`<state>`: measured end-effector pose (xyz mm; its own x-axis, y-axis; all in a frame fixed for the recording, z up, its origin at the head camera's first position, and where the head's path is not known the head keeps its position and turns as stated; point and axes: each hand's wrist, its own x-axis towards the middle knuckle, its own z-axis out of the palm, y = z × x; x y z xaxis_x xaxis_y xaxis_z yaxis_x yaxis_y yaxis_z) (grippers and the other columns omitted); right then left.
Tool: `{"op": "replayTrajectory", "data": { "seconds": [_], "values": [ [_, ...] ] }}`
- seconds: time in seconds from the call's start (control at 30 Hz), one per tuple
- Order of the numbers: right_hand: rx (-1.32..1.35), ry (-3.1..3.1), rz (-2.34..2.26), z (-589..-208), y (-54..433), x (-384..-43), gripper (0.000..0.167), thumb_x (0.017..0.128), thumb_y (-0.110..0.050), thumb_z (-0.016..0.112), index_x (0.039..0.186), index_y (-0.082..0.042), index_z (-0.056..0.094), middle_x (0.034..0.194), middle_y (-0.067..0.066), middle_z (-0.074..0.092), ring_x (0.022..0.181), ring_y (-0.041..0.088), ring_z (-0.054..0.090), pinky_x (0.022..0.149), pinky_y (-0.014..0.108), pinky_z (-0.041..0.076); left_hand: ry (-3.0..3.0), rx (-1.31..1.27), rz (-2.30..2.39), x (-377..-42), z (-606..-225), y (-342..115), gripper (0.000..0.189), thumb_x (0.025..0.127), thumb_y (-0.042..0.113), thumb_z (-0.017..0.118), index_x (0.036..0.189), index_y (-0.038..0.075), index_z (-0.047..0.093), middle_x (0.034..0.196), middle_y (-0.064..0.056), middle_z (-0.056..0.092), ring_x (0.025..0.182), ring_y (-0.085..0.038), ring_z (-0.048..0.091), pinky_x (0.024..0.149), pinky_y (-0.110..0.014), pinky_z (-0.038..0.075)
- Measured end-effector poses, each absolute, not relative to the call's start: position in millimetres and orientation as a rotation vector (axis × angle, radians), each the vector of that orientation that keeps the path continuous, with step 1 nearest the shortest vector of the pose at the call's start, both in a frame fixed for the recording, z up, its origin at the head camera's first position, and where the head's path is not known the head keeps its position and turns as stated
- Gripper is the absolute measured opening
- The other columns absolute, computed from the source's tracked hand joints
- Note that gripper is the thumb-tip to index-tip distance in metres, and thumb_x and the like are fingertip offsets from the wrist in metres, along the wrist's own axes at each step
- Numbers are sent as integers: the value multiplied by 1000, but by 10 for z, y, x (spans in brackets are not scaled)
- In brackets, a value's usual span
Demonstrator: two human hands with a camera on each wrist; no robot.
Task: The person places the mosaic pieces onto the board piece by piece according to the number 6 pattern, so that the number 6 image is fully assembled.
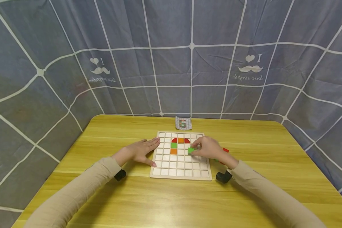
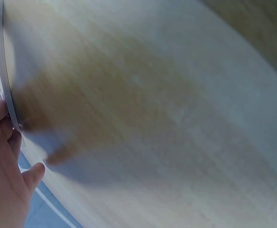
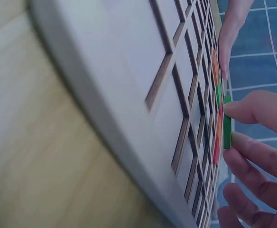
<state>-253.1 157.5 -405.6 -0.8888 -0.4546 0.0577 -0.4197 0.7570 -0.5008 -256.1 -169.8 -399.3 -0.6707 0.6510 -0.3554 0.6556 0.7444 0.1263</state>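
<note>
A white grid board (image 1: pixel 180 173) with raised dividers lies on the table. In its upper cells sit two red rounded tiles (image 1: pixel 174 140) with an orange tile (image 1: pixel 180 140) between them. Below the left red one are a green tile (image 1: pixel 174 145) and another orange tile (image 1: pixel 173 151). My right hand (image 1: pixel 209 147) pinches a green square tile (image 3: pixel 227 122) between thumb and finger, over the board's right part. My left hand (image 1: pixel 142 151) rests with fingers spread along the board's left edge, its fingertips on the rim.
Behind the board lies a small pattern card (image 1: pixel 183 123) printed with a coloured figure. Loose red tiles (image 1: pixel 225 149) and green ones lie right of the board, partly hidden by my right wrist. A grey checked curtain (image 1: pixel 171 69) hangs round the wooden table (image 1: pixel 171 202).
</note>
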Motion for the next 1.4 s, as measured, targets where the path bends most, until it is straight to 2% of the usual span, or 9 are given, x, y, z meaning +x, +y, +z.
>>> {"op": "replayTrajectory", "data": {
  "seconds": [0.13, 0.3, 0.67, 1.4],
  "values": [
    [-722, 2860, -797, -4054, 1507, -2555, 23, 76, -32, 79, 94, -18, 77, 86, -7, 72, 63, 6, 53, 53, 21, 39, 2562, 1001, -24, -2572, -3991, -1697, 105, 84, 69, 54, 155, 6, 9, 163, -11, 1, 150, -27, 8, 120, -52, 16],
    [-743, 2841, -791, -4037, 1413, -2576, 24, 75, -32, 80, 93, -17, 77, 92, -5, 74, 63, 6, 51, 52, 20, 37, 2562, 1003, -45, -2583, -3998, -1692, 106, 84, 69, 53, 155, 6, 7, 163, -12, 1, 150, -27, 8, 120, -52, 16],
    [-765, 2820, -761, -4042, 1273, -2587, 24, 75, -31, 81, 94, -17, 77, 90, -6, 74, 76, 5, 61, 61, 23, 47, 2561, 985, -16, -2571, -3978, -1678, 105, 84, 67, 55, 155, 5, 8, 163, -12, 1, 151, -27, 7, 121, -51, 15],
    [-755, 2790, -754, -4095, 1168, -2597, 25, 77, -29, 81, 98, -17, 76, 96, -7, 75, 80, 6, 63, 67, 25, 49, 2558, 982, -43, -2584, -4011, -1689, 106, 84, 70, 53, 155, 7, 6, 163, -10, -1, 151, -25, 4, 121, -50, 14]
  ]
}}
